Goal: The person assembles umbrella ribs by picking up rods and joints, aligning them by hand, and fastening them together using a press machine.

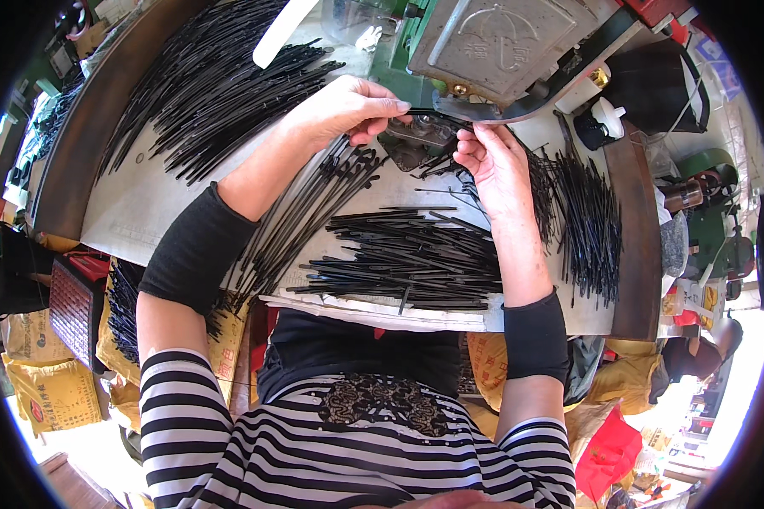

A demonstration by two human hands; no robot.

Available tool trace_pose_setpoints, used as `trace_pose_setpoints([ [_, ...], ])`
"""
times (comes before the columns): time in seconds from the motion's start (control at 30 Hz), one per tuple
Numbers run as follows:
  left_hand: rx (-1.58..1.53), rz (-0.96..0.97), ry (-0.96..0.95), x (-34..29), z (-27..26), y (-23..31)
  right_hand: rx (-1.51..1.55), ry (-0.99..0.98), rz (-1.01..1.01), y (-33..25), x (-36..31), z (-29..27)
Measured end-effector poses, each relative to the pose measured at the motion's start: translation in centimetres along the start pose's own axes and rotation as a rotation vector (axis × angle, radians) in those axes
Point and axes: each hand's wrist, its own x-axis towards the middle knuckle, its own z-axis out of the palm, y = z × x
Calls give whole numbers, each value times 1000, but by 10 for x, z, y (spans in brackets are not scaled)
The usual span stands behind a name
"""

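Note:
At the machine, my left hand (358, 109) pinches one end of a thin black rib (423, 111), like an umbrella rib, between thumb and fingers. My right hand (497, 161) is closed, its thumb and forefinger pinching near the rib's other end. The middle of the rib lies under the front of the green machine (390, 64), by a curved metal lever (467, 109); the exact point of contact is hidden. Below my hands lies a pile of short black strips (407, 259). A fan of longer ribs (314, 208) lies beneath my left forearm.
A large heap of black ribs (221, 85) covers the table's far left, and another bundle (587, 225) lies at right. Brown raised edges (89, 136) border the pale table (119, 216). A white-capped black container (603, 123) stands right of the machine. Yellow sacks (55, 394) sit below.

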Motion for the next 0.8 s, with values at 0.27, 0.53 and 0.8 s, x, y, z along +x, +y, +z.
trace_pose_setpoints([
  [0.27,-15,-51,12,0,2,0,-4,7,-2,1,0,0],
  [0.53,42,-80,14,-2,0,4,-18,7,-3,0,-1,4],
  [0.8,45,-95,15,0,-1,3,-34,31,-5,1,-1,5],
])
